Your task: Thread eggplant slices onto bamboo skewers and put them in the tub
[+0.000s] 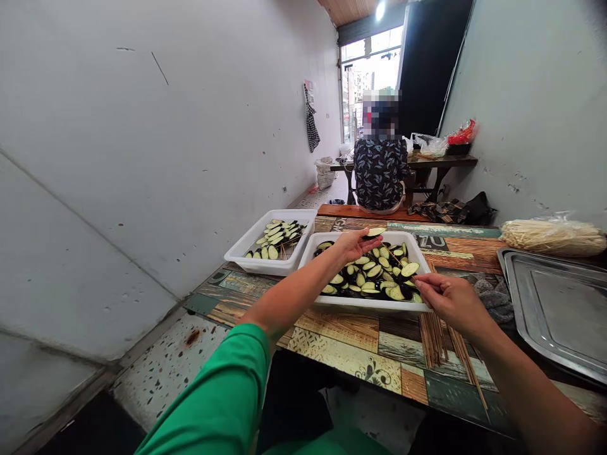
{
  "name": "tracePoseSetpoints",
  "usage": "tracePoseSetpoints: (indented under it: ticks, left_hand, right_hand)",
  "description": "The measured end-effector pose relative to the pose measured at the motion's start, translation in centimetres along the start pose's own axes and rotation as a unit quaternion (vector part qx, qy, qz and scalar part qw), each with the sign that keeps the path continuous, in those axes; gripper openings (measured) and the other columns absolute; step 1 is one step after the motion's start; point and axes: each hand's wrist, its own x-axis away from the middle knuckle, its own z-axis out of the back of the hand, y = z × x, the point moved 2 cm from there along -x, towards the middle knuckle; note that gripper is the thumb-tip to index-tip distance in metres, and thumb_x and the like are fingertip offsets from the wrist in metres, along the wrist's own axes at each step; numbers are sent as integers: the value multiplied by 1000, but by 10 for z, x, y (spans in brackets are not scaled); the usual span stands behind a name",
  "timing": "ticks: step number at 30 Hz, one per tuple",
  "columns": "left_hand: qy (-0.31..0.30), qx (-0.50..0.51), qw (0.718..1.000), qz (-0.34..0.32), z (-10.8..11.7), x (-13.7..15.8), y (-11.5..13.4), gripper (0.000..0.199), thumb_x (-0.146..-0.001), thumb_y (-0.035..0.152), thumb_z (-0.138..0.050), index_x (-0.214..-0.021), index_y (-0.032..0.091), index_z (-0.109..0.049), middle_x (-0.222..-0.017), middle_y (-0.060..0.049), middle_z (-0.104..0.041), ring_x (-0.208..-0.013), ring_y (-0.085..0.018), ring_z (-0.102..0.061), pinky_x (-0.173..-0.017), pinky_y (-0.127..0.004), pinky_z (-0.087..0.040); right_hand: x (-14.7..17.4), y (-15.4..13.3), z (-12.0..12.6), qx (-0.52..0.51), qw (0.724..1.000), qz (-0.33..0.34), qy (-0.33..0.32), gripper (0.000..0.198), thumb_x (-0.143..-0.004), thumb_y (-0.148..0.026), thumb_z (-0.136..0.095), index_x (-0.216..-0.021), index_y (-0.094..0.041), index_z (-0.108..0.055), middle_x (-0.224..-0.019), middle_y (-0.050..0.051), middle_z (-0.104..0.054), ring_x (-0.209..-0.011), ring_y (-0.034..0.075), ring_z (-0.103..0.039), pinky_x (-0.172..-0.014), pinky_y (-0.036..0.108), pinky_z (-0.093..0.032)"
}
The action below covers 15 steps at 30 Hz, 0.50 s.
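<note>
Above a white tub (370, 304) of loose eggplant slices (365, 275), my left hand (353, 245) pinches one eggplant slice (376, 232) with dark skin and a pale face. My right hand (443, 292) closes its fingertips on a thin wooden skewer (392, 256), which slants up and left toward that slice. Whether the tip has entered the slice is too small to tell. More bare skewers (431, 341) lie in a bundle below my right hand, at the table's near side. A second white tub (251, 243) at the left holds skewered eggplant slices (275, 234).
Metal trays (559, 303) are stacked at the right, with a grey cloth (493, 297) beside them. Behind lies a bag of enoki mushrooms (552, 235). Across the patterned table (346, 354), a person (382, 170) sits facing away at another table (446, 162). A wall (142, 158) runs along the left.
</note>
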Motion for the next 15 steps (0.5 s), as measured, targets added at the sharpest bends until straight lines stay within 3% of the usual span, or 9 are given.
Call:
tracePoseSetpoints:
  ticks: [11, 15]
  left_hand:
    - [-26, -32, 999, -7, -1, 2, -6, 9, -92, 6, -52, -96, 7, -59, -86, -13, -70, -78, -19, -72, -74, -31, -60]
    - [-48, -50, 997, -30, -2, 2, -8, 8, -92, 6, -53, -88, 7, -59, -82, -12, -70, -77, -19, -72, -78, -33, -60]
  right_hand:
    - [0, 3, 0, 13, 1000, -3, -3, 37, -75, -49, -54, -77, -18, -75, -52, 2, -62, -45, 15, -49, -43, 26, -33]
    - [-1, 3, 1, 16, 1000, -9, -6, 37, -74, -48, -53, -74, -18, -74, -52, 2, -62, -44, 14, -47, -43, 27, -33]
